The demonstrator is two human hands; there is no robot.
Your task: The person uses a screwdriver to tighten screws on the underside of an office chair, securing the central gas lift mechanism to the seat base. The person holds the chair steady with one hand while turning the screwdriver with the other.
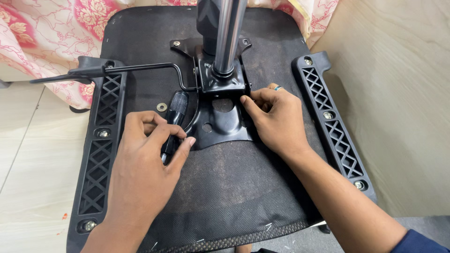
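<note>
While left hand (145,154) grips screwdriver (173,117) | right hand (276,119) open on plate (220,124) | washer (161,107) beside

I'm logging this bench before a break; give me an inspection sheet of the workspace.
Surface: upturned black fabric chair seat underside.
Job's things: black metal mounting plate with chrome gas cylinder; black-handled screwdriver.
Clutter: loose metal washer.
Grippers: left hand grips the screwdriver; right hand fingers press the plate edge.
Cables: nothing seen.
Surroundings: two black plastic armrest brackets, pink floral cloth, wooden panel.
</note>
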